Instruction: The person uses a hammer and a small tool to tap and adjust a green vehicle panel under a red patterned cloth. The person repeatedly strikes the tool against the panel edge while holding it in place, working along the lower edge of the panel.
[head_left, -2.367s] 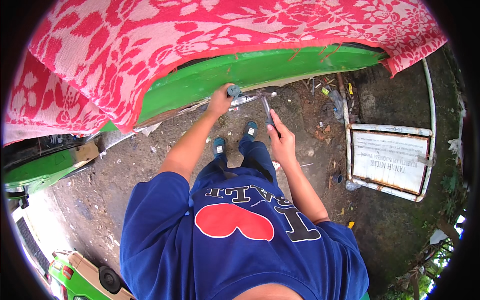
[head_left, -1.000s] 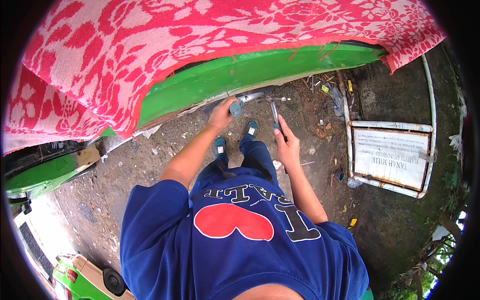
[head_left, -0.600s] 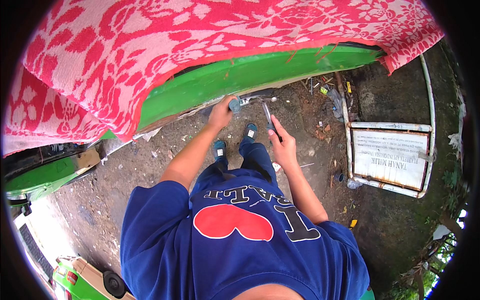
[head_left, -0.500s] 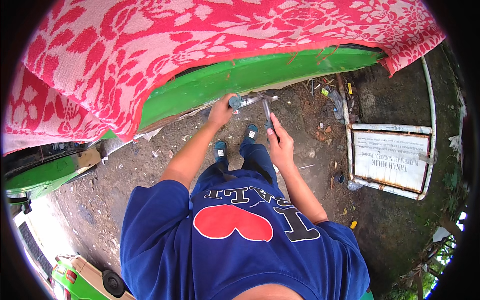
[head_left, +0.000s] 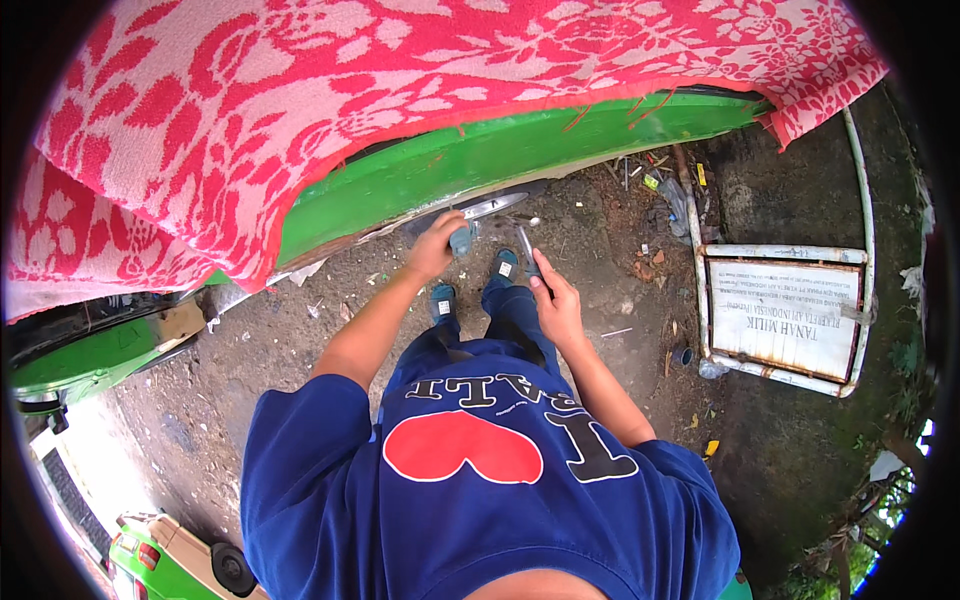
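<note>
Red-and-pink floral blanket (head_left: 300, 100): saw it hanging over a green vehicle panel (head_left: 440, 168). Noticed a white signboard (head_left: 775, 310) in a rust-marked pipe frame (head_left: 863, 205), well apart at the right. Held a hammer (head_left: 526, 244) before the panel, wrapping the fingers of the right hand (head_left: 558, 308) around its dark grip, with its head angled left. Closed the fingers of the left hand (head_left: 433, 247) about a blue-grey cylinder (head_left: 461, 240), just left of the hammer's head and near the panel's lower edge.
</note>
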